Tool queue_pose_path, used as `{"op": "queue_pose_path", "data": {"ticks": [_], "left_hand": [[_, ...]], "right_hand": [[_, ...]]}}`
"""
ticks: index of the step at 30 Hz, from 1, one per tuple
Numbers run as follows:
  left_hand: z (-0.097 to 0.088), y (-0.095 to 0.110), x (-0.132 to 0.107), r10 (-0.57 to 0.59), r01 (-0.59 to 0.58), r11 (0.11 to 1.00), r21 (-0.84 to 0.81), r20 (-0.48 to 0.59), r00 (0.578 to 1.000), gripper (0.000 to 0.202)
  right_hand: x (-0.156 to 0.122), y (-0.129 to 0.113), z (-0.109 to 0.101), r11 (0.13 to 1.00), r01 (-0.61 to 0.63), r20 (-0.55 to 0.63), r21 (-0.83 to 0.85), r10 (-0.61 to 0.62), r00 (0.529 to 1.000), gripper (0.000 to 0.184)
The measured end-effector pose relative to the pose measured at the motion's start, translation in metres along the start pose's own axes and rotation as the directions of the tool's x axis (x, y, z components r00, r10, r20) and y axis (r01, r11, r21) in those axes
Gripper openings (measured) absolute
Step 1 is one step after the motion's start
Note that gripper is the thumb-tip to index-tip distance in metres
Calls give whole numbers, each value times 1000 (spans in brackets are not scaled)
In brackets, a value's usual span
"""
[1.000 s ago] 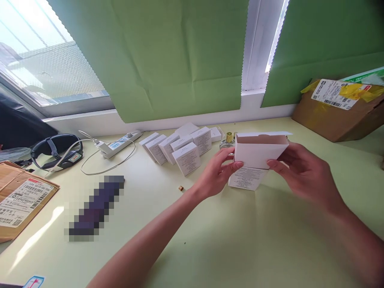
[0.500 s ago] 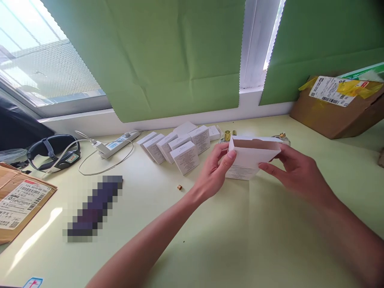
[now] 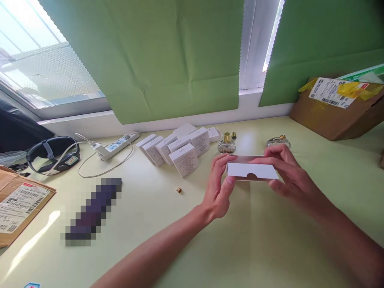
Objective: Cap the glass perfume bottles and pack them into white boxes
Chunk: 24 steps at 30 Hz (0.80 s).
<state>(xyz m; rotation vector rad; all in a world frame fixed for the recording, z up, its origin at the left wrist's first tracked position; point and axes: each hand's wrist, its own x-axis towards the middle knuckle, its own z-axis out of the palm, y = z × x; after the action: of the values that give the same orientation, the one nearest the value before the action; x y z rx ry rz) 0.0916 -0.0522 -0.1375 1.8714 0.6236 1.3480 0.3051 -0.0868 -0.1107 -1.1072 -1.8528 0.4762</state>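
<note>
Both hands are at work on a small white box (image 3: 262, 172), held above the tabletop (image 3: 192, 248) at centre-right; the clock is read from this box, twelve pointing to the window. The left hand (image 3: 218, 191) pinches its left end, thumb at the near corner, fingers along the far side. The right hand (image 3: 291, 174) pinches the other end, with a finger lying across the white panel and its thumb under the near edge.

The step in hand seems to be working the box's end panel or flap. Any further move there would call for the left hand to steady the box while the right presses or lifts gently, lest the card crease.

Whether the flap is tucked cannot be told; the notch (image 3: 251, 175) shows only darkness, so the contents are hidden. Fingertips behind the box are lost too. At one o'clock the right hand partly covers a glass bottle (image 3: 274, 141); another bottle (image 3: 227, 146) stands at eleven. A dark object (image 3: 93, 212) between eight and nine is pixelated, and a carton (image 3: 333, 120) at two is cut off.
</note>
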Motion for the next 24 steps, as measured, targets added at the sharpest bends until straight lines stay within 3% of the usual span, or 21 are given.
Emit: {"op": "queue_pose_path", "data": {"ticks": [11,24], "left_hand": [[4,-2,-8,15,-15,1000,-5,14,1000,36],[4,-1,-6,-67,67,998,13,13,998,31]], "right_hand": [[3,-7,3,999,32,-95,-18,-34,995,22],[3,-7,6,991,-110,-102,69,117,988,16]]}}
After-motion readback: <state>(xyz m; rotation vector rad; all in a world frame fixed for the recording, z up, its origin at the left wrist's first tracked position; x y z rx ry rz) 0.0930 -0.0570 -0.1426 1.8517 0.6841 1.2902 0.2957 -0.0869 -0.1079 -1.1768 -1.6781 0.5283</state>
